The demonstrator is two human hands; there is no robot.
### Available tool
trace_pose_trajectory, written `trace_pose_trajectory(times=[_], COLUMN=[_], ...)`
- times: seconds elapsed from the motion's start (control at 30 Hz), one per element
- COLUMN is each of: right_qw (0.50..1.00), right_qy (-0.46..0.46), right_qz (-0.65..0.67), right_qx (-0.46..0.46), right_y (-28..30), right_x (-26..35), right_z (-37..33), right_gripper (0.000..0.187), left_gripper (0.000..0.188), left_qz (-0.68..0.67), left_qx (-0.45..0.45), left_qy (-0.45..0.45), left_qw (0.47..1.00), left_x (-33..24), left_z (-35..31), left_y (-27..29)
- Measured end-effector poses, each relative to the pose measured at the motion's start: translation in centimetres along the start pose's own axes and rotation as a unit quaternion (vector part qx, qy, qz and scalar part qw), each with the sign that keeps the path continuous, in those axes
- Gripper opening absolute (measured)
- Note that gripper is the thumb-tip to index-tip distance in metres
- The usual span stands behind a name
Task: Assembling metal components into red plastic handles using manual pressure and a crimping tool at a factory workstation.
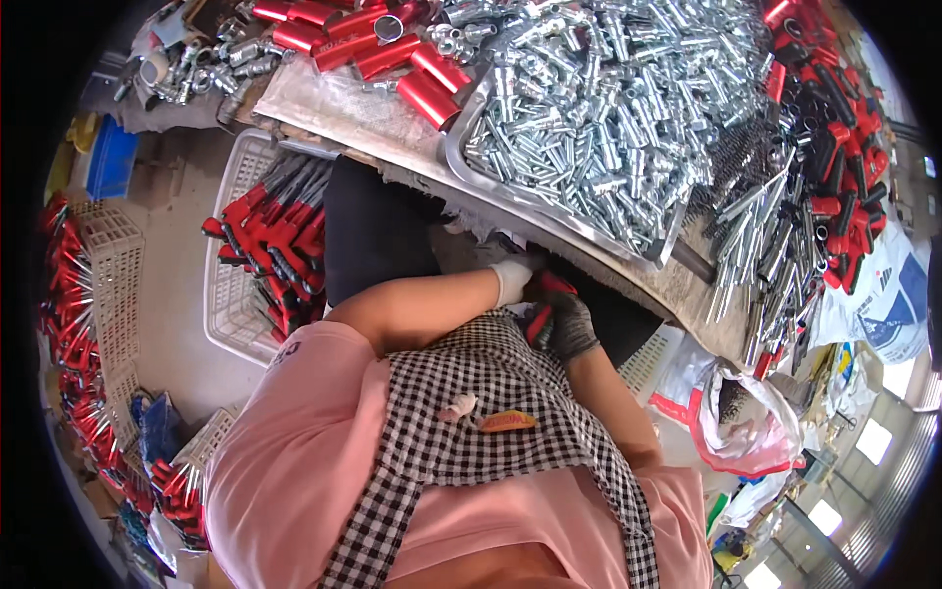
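Observation:
Both my hands are gloved and close together in my lap, just under the table edge. My right hand [572, 329] wears a grey glove and is closed around a red-and-black tool handle [539, 324]. My left hand [514, 278], in a white glove with dark fingers, is against the far end of the same red part; its fingertips are mostly hidden. Above the hands, a metal tray [461, 162] is heaped with shiny metal fittings and pins [589, 118]. Several red cylinders [429, 98] lie to its left.
A white basket [218, 285] of red-and-black pistol-grip handles [275, 226] stands at my left. Crates [110, 285] and more red handles line the far left. On the right are metal rods [751, 255], a heap of red-and-black handles [849, 187] and an open sack [741, 447].

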State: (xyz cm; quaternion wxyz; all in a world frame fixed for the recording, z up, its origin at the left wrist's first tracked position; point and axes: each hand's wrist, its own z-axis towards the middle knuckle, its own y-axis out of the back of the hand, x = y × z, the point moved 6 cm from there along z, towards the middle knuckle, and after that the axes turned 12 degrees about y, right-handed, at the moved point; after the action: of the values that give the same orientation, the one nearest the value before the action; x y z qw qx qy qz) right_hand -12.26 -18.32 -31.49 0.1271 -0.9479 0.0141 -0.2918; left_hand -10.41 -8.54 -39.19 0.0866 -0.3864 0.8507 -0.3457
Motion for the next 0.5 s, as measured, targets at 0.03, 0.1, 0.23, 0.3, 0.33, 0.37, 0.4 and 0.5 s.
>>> trace_pose_trajectory(times=[0.03, 0.1, 0.23, 0.3, 0.33, 0.37, 0.4, 0.5], right_qw=[1.0, 0.997, 0.99, 0.981, 0.979, 0.864, 0.67, 0.518], right_qy=[-0.011, -0.048, 0.014, 0.05, 0.039, 0.038, 0.042, 0.378], right_qz=[-0.011, -0.063, -0.139, -0.185, -0.196, -0.484, -0.717, -0.759], right_qx=[0.006, -0.009, -0.027, 0.022, 0.043, 0.131, 0.185, 0.113], right_y=[-1.1, -2.6, -0.3, -2.2, -3.4, -3.6, -2.2, -3.2], right_x=[0.1, 0.4, 0.3, 1.2, 0.5, -0.8, -1.9, -1.7], right_z=[0.1, -0.5, 3.5, 4.2, 5.6, 8.2, 10.6, 13.6], right_gripper=[0.031, 0.027, 0.044, 0.052, 0.052, 0.053, 0.058, 0.062], left_gripper=[0.037, 0.037, 0.043, 0.046, 0.042, 0.041, 0.041, 0.043], left_qz=[0.226, 0.431, 0.251, -0.006, -0.003, 0.008, 0.015, -0.262], left_qx=[0.037, 0.059, 0.035, 0.032, 0.036, 0.042, 0.044, 0.043], left_qy=[-0.198, -0.37, -0.187, -0.011, -0.05, -0.083, -0.079, -0.062], left_qw=[0.953, 0.821, 0.949, 0.999, 0.998, 0.996, 0.996, 0.962], left_x=[-1.4, 0.0, -2.5, -1.0, -1.0, -1.2, -1.3, -2.4], left_z=[3.2, 5.5, 1.4, -0.7, 2.8, 4.5, 4.0, -1.8], left_y=[1.9, 5.9, 1.1, 0.9, 5.2, 7.6, 6.7, 2.9])
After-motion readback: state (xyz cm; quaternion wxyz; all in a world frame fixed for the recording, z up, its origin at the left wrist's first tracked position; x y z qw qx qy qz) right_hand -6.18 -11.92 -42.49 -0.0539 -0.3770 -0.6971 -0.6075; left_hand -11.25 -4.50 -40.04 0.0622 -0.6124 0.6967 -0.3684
